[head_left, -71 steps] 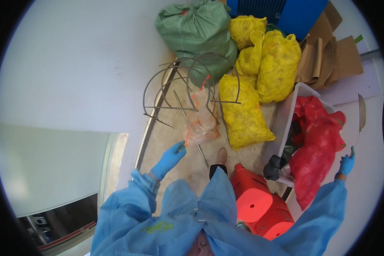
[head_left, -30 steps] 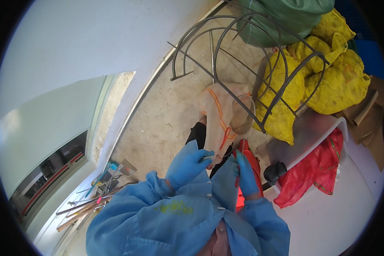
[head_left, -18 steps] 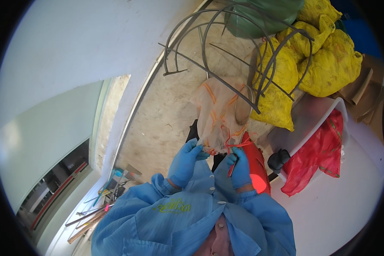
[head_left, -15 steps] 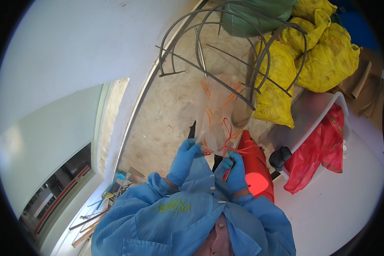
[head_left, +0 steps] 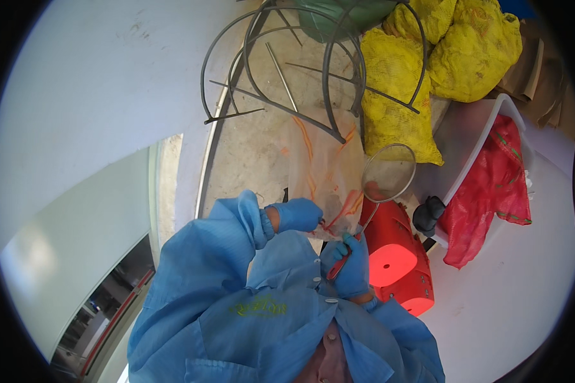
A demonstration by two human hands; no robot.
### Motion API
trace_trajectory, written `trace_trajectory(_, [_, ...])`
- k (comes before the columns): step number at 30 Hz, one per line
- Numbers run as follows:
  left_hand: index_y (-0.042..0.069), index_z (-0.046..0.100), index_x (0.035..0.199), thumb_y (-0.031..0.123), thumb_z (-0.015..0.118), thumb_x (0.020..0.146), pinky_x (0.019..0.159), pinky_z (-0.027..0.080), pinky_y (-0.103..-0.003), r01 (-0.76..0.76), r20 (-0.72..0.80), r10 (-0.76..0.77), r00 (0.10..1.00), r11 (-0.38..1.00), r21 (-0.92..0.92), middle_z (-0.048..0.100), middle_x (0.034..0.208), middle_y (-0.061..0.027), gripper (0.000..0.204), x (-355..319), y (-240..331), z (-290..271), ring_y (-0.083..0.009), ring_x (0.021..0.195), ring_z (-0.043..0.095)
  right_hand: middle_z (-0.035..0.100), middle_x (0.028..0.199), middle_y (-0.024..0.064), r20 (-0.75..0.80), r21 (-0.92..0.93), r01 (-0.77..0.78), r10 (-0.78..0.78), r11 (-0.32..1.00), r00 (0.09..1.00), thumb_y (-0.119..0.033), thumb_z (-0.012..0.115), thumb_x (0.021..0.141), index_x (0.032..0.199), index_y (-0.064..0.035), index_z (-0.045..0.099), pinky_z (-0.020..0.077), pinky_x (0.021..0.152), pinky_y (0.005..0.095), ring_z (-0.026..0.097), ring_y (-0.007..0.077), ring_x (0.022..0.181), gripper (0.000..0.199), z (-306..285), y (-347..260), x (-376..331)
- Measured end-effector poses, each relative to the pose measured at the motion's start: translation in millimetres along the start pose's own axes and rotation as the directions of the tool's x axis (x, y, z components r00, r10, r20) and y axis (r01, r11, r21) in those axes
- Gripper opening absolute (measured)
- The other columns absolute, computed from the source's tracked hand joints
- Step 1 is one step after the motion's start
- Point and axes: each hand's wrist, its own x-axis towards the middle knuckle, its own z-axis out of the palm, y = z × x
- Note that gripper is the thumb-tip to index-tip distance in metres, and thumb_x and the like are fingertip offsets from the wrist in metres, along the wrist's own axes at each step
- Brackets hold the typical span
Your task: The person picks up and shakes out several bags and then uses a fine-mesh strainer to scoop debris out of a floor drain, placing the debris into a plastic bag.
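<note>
A pale, see-through mesh bag (head_left: 326,153) with orange stripes hangs in front of me. My left hand (head_left: 297,215), in a blue glove, is closed at the bag's gathered near edge, beside its red drawstring; the fingertips are partly hidden. My right hand (head_left: 351,263), also gloved, is wrapped round the red handle of a round strainer (head_left: 413,171). The strainer's metal hoop tilts up and away, to the right of the bag. The right fingers are also against the bag's near edge. What the bag holds, if anything, I cannot make out.
A dark metal hoop frame (head_left: 326,70) stands beyond the bag. Yellow mesh sacks (head_left: 396,96) and a green sack (head_left: 338,19) lie at the back. To the right are red blocks (head_left: 393,262) and a whitish tub (head_left: 469,159) with a red mesh bag (head_left: 492,191). A white wall (head_left: 108,83) rises left.
My left hand has moved right along the bag's edge, its elbow swinging up and outward. The strainer's hoop now stands out to the right of the bag. The view has shifted.
</note>
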Motion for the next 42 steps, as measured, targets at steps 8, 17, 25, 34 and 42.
trace_trajectory(8, [0.005, 0.069, 0.091, 0.017, 0.064, 0.074, 0.074, 0.049, -0.039, -0.082, -0.259, -0.021, 0.966, 0.921, -0.382, 0.065, 0.090, -0.0210, 0.021, 86.8, -48.2, 34.1, -0.0351, 0.085, 0.063, 0.045, 0.069, -0.0012, 0.016, -0.227, -0.053, 0.058, 0.972, 0.998, -0.013, 0.052, 0.087, 0.093, -0.0073, 0.051, 0.0387, 0.053, 0.0228, 0.041, 0.0077, 0.056, 0.009, 9.8, 4.6, -23.3])
trace_trajectory(17, [0.005, 0.068, 0.094, 0.016, 0.064, 0.075, 0.075, 0.049, -0.038, -0.002, -0.390, -0.137, 0.911, 0.942, -0.335, 0.065, 0.091, -0.0200, 0.023, 127.7, -62.3, -12.1, -0.0338, 0.086, 0.063, 0.059, 0.095, 0.0050, 0.283, -0.750, 0.100, 0.180, 0.654, 0.942, -0.010, 0.061, 0.082, 0.114, -0.0021, 0.053, 0.0464, 0.075, 0.0261, 0.056, 0.0141, 0.085, 0.033, 12.4, -29.5, -65.2])
trace_trajectory(25, [0.005, 0.068, 0.096, 0.016, 0.064, 0.075, 0.076, 0.049, -0.037, 0.163, -0.373, -0.104, 0.922, 0.978, 0.131, 0.065, 0.092, -0.0191, 0.024, 147.6, -17.6, 3.2, -0.0327, 0.087, 0.063, 0.058, 0.098, 0.0021, 0.399, -0.785, 0.121, 0.345, 0.608, 0.850, -0.016, 0.060, 0.085, 0.119, -0.0039, 0.052, 0.0453, 0.080, 0.0274, 0.056, 0.0168, 0.091, 0.037, -5.8, -33.3, -81.1])
trace_trajectory(34, [0.005, 0.067, 0.099, 0.015, 0.064, 0.076, 0.077, 0.049, -0.037, -0.213, 0.004, 0.220, 0.975, 0.938, 0.272, 0.065, 0.093, -0.0180, 0.025, 160.7, 116.9, 113.3, -0.0314, 0.087, 0.063, 0.058, 0.093, 0.0029, 0.307, -0.644, 0.065, 0.179, 0.763, 0.935, -0.016, 0.059, 0.085, 0.119, -0.0050, 0.052, 0.0449, 0.075, 0.0272, 0.055, 0.0163, 0.085, 0.037, -26.2, -59.8, -98.6])
trace_trajectory(42, [0.005, 0.066, 0.101, 0.015, 0.064, 0.077, 0.078, 0.049, -0.036, -0.134, -0.031, 0.148, 0.989, 0.952, 0.274, 0.066, 0.095, -0.0171, 0.026, 169.7, 98.0, 99.9, -0.0302, 0.088, 0.063, 0.057, 0.089, 0.0035, 0.293, -0.554, 0.102, 0.078, 0.826, 0.953, -0.015, 0.057, 0.084, 0.119, -0.0059, 0.052, 0.0446, 0.071, 0.0271, 0.054, 0.0158, 0.079, 0.036, -29.8, -68.6, -109.1])
